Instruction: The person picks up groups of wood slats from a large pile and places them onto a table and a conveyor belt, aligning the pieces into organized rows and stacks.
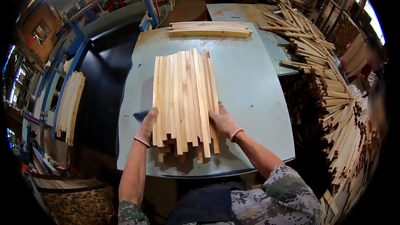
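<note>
A bundle of pale wooden strips (181,96) lies lengthwise on a light blue-grey tabletop (258,116), several layers deep, with uneven near ends. My left hand (147,127), in a knitted work glove, presses against the bundle's left side near its lower end. On the opposite side my gloved right hand (225,121) grips the edge strips, its thumb over the top. Between them the two hands clasp the bundle; the fingertips underneath are hidden. Toward the table's far edge, a short stack of strips (210,30) lies crosswise.
A large heap of loose strips (337,112) spreads along the right, partly over a second table (233,13). To the left stands a blue metal frame (79,37) beside a dark surface (104,83), with more strips (71,104) stacked on it. Stacked wood (79,204) sits at lower left.
</note>
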A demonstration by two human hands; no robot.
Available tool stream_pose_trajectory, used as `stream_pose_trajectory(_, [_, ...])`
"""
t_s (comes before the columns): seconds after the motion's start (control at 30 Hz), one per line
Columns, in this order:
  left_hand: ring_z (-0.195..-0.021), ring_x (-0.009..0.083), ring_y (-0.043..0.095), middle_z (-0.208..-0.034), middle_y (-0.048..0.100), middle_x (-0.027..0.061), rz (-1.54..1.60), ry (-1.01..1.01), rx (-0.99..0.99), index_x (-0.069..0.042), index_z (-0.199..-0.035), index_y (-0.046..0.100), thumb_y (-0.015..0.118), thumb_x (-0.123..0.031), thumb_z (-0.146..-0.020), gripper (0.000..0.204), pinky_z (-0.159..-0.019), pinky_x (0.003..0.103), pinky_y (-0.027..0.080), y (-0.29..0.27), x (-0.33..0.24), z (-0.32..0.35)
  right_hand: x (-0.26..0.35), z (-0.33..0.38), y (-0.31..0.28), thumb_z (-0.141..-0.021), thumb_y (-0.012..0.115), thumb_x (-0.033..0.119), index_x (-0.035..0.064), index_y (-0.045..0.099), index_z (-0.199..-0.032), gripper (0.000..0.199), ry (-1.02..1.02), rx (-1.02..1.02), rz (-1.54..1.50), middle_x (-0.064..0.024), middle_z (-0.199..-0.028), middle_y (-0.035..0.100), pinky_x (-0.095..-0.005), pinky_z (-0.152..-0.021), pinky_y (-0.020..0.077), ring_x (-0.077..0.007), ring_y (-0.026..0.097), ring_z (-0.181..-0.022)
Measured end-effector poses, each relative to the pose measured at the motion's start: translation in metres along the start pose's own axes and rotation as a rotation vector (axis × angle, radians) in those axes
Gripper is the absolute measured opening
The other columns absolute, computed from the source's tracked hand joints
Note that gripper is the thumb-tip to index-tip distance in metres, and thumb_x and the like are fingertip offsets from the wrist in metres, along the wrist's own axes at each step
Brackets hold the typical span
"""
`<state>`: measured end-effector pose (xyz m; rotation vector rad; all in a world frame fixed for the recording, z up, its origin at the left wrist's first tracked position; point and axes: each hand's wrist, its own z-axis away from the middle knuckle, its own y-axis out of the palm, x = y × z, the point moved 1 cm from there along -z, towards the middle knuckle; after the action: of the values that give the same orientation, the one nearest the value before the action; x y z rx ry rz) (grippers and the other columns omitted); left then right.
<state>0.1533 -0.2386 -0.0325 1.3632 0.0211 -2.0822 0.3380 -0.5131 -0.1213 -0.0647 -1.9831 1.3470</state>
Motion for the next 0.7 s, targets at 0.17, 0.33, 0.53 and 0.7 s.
stream_pose_trajectory(0.17, [-0.116,0.0265,0.071,-0.136,0.066,0.019,0.075,-0.007,-0.009,0.003,-0.153,0.048,0.072,-0.059,-0.096,0.087,-0.096,0.04,0.061,-0.013,0.011,-0.005,0.046,-0.02,-0.066,-0.102,0.049,0.053,0.0008,0.067,-0.131,0.062,0.614,0.33,-0.153,-0.033,-0.121,0.071,-0.0504,-0.106,0.0519,-0.0484,0.067,-0.118])
stream_pose_trajectory(0.33, [-0.116,0.0251,0.07,-0.134,0.066,0.0155,0.096,0.003,0.024,0.001,-0.151,0.051,0.07,-0.05,-0.1,0.075,-0.098,0.039,0.06,-0.025,0.016,-0.02,0.05,-0.004,-0.074,-0.103,0.047,0.052,0.0004,0.074,-0.118,0.06,0.73,0.178,-0.206,-0.0292,-0.121,0.073,-0.0511,-0.104,0.0518,-0.0473,0.068,-0.116])
stream_pose_trajectory(0.53, [-0.112,0.0209,0.067,-0.129,0.065,0.0115,0.045,0.153,0.024,0.0,-0.151,0.051,0.065,-0.038,-0.103,0.062,-0.098,0.037,0.058,-0.011,0.004,-0.018,0.004,0.03,-0.086,-0.1,0.057,0.032,0.0037,0.072,-0.109,0.034,0.572,0.18,0.339,-0.0216,-0.12,0.075,-0.0495,-0.096,0.0584,-0.0414,0.072,-0.112])
stream_pose_trajectory(0.7, [-0.141,0.0233,0.051,-0.16,0.05,0.0177,-0.044,0.256,0.085,0.005,-0.169,0.024,0.063,-0.035,-0.105,0.085,-0.121,0.034,0.038,-0.027,0.017,-0.037,0.002,0.032,-0.12,-0.098,0.059,0.043,0.0042,0.074,-0.112,0.044,0.669,0.239,0.416,-0.0233,-0.118,0.075,-0.0496,-0.094,0.0591,-0.0417,0.073,-0.111])
